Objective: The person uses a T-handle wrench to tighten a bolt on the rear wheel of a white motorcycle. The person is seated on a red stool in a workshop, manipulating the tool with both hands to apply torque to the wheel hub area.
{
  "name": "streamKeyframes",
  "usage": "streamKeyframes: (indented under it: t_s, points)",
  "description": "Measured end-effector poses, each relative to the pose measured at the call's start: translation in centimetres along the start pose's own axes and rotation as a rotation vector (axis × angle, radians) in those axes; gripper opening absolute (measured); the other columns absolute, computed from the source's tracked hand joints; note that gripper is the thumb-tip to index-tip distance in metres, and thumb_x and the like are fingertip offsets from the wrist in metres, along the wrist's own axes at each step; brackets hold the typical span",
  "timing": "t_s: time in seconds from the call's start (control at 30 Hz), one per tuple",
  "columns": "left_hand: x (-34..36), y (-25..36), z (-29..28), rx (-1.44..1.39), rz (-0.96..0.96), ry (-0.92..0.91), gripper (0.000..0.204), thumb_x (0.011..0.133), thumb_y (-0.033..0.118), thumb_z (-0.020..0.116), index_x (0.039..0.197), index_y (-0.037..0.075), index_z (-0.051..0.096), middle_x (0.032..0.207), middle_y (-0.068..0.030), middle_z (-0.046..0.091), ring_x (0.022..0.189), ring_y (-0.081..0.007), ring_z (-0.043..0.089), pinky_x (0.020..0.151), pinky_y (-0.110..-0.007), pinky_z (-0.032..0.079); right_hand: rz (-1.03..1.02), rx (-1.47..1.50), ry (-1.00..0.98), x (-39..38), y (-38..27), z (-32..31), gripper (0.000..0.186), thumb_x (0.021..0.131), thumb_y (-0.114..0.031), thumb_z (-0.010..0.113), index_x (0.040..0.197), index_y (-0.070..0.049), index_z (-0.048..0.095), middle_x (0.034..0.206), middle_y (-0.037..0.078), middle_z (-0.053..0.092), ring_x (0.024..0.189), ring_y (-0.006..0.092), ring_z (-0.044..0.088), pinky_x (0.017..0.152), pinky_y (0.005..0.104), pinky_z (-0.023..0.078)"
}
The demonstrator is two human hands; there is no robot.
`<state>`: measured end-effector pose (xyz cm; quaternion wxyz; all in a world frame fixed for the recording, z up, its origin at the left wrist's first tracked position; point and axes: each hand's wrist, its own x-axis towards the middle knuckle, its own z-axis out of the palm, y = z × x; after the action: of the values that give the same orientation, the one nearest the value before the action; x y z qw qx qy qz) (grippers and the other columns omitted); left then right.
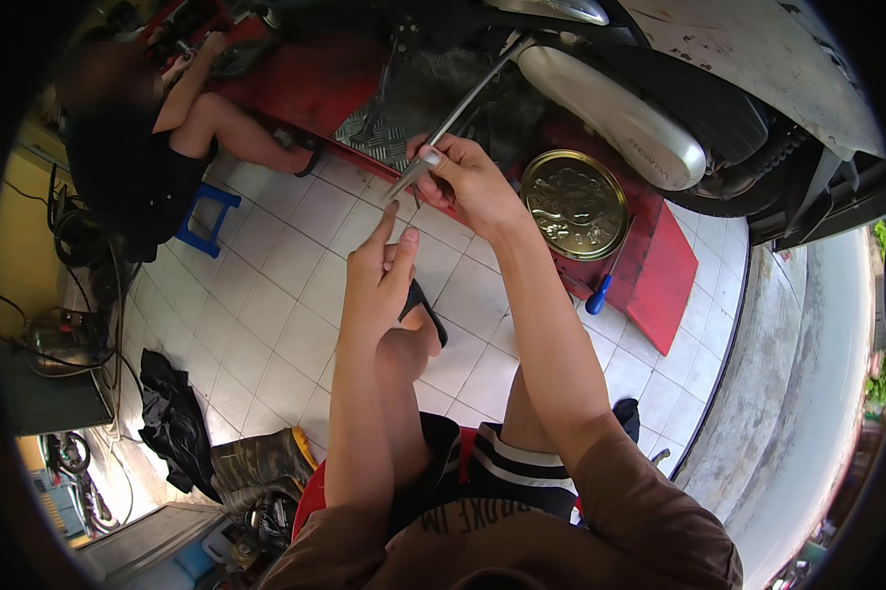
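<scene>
My right hand (467, 182) is closed round a long, slim silver metal rod (472, 93). Its lower end splits into narrow prongs beyond my fingers, and its far end reaches up to the motorcycle, where I cannot tell if it is attached. Just below the prongs is my left hand (379, 265), index finger and thumb stretched apart, the other fingers curled. The index fingertip is at or very near the prong tips; whether it touches them is unclear. To the right of my right wrist sits a round gold-coloured metal tray (531, 211) with shiny small pieces or liquid inside.
A motorcycle with a silver side cover (610, 113) stands on a red lift platform (664, 285). A blue-handled screwdriver (600, 295) lies by the tray. At left another person (118, 147) sits by a blue stool (207, 218). Black cloth (172, 423) lies on the tiles.
</scene>
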<state>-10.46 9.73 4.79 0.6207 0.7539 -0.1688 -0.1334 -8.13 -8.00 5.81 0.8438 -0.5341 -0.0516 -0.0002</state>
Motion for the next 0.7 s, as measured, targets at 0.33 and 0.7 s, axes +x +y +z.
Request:
streamKeyframes:
  t_s: [0.33,0.7]
  points:
    - [2.6,7.1,-1.2,-0.004,0.303,-0.230,0.048,0.097,0.023,0.057,0.141,0.005,0.048,0.057,0.0015,0.043,0.052,-0.0052,0.039,0.048,-0.024,0.031,-0.012,-0.035,0.041,2.2,-2.7,-0.4,0.026,0.101,-0.023,0.053,0.109,0.002,0.054,0.065,0.000,0.051,0.061,0.0091,0.044,0.057,0.0239,0.037]
    - [3.2,4.2,-3.5,-0.464,0.260,-0.255,0.054,0.100,0.025,0.053,0.148,0.006,0.038,0.068,0.0034,0.045,0.060,-0.0047,0.042,0.051,-0.023,0.034,-0.040,0.071,0.097,2.2,-1.7,-0.1,0.026,0.100,-0.024,0.055,0.107,0.001,0.054,0.063,-0.001,0.049,0.057,0.0083,0.042,0.056,0.0222,0.033]
